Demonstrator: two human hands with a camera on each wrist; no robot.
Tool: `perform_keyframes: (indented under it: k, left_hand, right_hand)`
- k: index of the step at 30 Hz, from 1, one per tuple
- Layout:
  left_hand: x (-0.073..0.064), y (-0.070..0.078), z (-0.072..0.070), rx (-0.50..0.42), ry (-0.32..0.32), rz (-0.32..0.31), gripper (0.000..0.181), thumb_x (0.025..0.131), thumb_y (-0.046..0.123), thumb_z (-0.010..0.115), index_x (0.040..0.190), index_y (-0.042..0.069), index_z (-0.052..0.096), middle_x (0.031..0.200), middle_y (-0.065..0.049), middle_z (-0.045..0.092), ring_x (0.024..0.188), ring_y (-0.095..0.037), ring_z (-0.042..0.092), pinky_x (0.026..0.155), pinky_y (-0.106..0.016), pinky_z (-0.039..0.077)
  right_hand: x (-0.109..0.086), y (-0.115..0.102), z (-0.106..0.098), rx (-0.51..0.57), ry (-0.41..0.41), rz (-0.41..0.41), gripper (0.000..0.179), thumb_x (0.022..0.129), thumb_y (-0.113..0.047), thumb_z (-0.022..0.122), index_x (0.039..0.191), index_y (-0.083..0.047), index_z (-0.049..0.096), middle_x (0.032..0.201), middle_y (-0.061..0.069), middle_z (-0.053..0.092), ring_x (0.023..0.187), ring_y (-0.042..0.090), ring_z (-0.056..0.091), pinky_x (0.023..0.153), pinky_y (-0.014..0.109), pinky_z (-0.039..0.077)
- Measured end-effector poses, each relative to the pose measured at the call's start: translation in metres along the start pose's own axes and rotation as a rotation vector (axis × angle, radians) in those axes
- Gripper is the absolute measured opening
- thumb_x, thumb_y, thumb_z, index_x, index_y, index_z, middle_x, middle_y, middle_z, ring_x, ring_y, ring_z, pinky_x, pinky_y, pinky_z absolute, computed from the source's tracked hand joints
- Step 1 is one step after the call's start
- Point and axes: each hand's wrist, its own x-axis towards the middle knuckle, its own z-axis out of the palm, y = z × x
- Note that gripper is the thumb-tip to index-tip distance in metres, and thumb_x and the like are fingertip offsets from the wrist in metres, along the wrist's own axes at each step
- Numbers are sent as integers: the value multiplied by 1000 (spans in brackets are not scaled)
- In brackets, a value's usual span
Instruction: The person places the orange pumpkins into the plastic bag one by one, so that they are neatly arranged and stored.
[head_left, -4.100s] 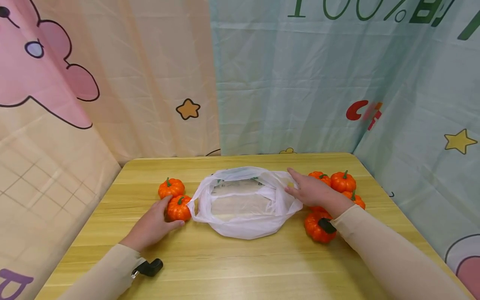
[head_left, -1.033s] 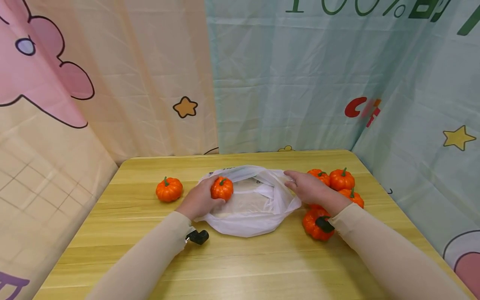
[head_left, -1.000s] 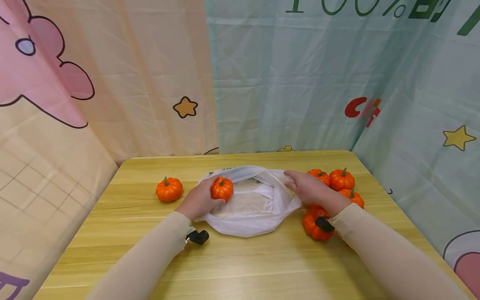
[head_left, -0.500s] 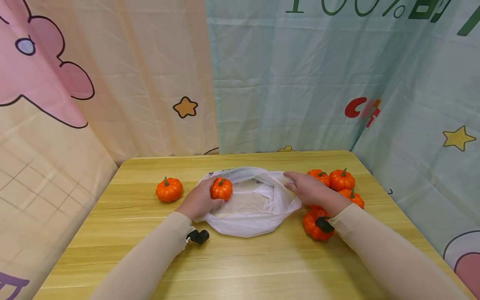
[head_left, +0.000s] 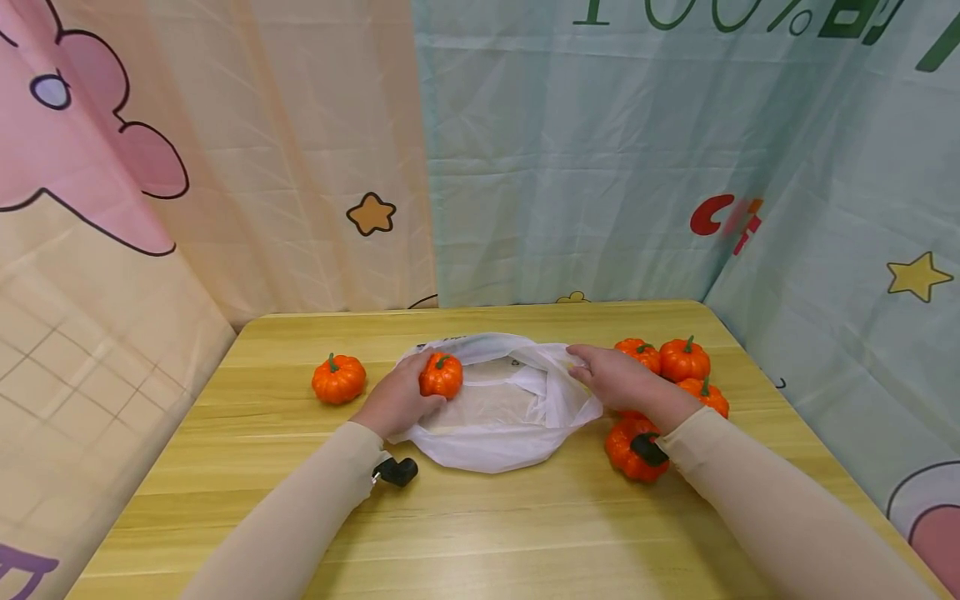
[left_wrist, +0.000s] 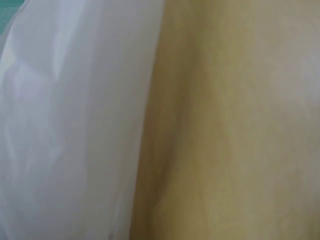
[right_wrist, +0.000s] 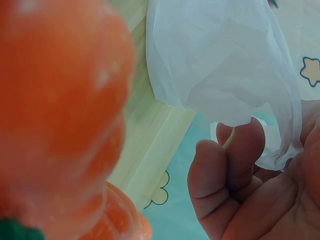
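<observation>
My left hand (head_left: 401,398) grips a small orange pumpkin (head_left: 442,376) with a green stem, over the left side of a white plastic bag's mouth. The bag (head_left: 480,450) lies on the table with its opening spread toward me. At the bag's right edge my right hand (head_left: 615,375) pinches the rim; in the right wrist view its curled fingers (right_wrist: 207,170) hold the thin white plastic (right_wrist: 220,60). The left wrist view shows only the bag's side (left_wrist: 75,125) and wood, with the left hand out of sight.
One pumpkin (head_left: 338,380) stands alone on the left of the wooden table (head_left: 480,542). Several more pumpkins (head_left: 684,360) cluster at the right, around and partly under the right forearm. Printed curtains (head_left: 570,167) rise behind the table and along both sides.
Since the oldest frame, the left hand has picked up the nearer left pumpkin and carried it right, over the bag's mouth. In the last second it has barely shifted; the right hand stays at the rim.
</observation>
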Motion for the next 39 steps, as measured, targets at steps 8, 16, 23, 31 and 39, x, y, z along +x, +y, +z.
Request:
perform_keyframes:
  k: [8,16,23,31,39]
  left_hand:
    - [-2,1,-2,-22,3,-3,92,94,27,80,168,15,27,170,-13,36,145,-41,50,121,-58,39]
    - [-4,5,-5,-34,15,-7,91,95,24,79,168,11,25,172,-12,32,148,-41,46,123,-58,37]
    - [-3,1,-8,-63,25,-15,88,93,20,80,166,12,32,170,-12,36,147,-41,47,123,-60,36]
    - [-5,2,-15,17,59,-6,82,91,21,83,162,11,41,167,-15,40,146,-47,46,124,-63,32]
    - [-5,1,-17,99,112,14,76,91,20,84,158,10,49,159,-20,47,143,-49,45,122,-67,30]
  right_hand:
    - [1,0,0,-8,-1,-4,56,111,-28,53,159,-3,42,157,24,52,143,46,51,119,61,40]
    - [0,-1,-2,-31,-3,-19,55,111,-27,53,159,-2,42,157,24,52,142,46,52,119,61,40]
    - [1,-1,-2,-20,-10,-19,55,111,-27,52,159,-2,41,157,24,51,144,45,51,119,60,40]
    - [0,-2,-2,-14,-10,-15,56,111,-27,52,160,-2,41,157,24,51,144,45,50,120,60,39]
    - [0,-3,-2,-16,-7,-19,56,112,-28,52,160,-2,40,157,24,52,144,45,51,120,60,39]
